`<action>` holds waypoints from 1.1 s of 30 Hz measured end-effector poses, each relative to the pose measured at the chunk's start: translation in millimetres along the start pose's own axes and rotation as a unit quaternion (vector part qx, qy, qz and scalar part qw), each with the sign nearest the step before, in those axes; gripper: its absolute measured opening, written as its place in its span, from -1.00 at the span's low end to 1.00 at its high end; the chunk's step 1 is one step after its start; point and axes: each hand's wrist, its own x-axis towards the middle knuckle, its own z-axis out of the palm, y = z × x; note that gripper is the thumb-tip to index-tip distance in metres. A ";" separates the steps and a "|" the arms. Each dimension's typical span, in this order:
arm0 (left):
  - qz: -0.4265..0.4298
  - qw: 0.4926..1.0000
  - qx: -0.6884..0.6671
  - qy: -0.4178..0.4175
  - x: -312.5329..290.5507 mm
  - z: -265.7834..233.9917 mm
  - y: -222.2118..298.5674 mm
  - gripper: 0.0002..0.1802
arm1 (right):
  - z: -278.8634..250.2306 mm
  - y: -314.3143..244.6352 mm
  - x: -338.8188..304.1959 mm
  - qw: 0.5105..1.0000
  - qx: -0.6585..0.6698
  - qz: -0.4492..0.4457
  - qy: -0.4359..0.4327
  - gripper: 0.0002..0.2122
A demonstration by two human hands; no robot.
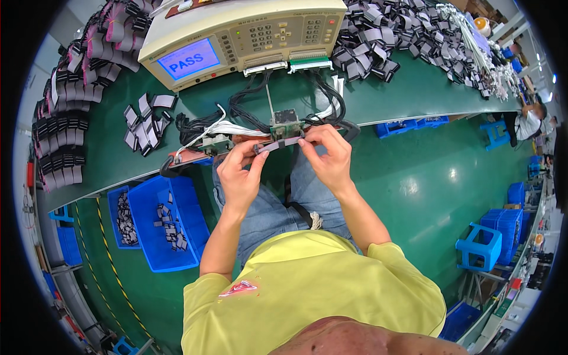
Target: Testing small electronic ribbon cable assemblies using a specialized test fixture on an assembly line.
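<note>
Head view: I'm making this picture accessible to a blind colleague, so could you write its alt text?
A person's left hand and right hand hold a short grey ribbon cable by its two ends at the front edge of a green workbench. Beyond them stands a beige tester with a lit screen, with piles of similar cables on either side.

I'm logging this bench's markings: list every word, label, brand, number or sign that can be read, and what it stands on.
Screen of the benchtop tester: one large, clear dark word, wording withheld; smaller lines too small to read.
Tester's front panel: upper-edge lettering, wording withheld; key markings too small.
Shirt: red-and-white emblem, no readable words.
</note>
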 end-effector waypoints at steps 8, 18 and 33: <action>-0.004 1.000 0.006 -0.003 -0.4 -0.3 -3.2 -0.72 | -0.3 2.1 -0.5 1.000 -0.019 -0.017 -0.001 -0.87; -0.009 1.000 0.002 0.005 1.5 3.4 -1.0 -0.72 | 8.9 4.9 -0.5 0.999 -0.034 -0.003 0.034 -0.84; 0.014 0.997 -0.032 -0.062 -10.6 -4.6 -12.6 -0.79 | -2.5 -22.7 0.8 0.974 -0.148 -0.165 0.049 -0.75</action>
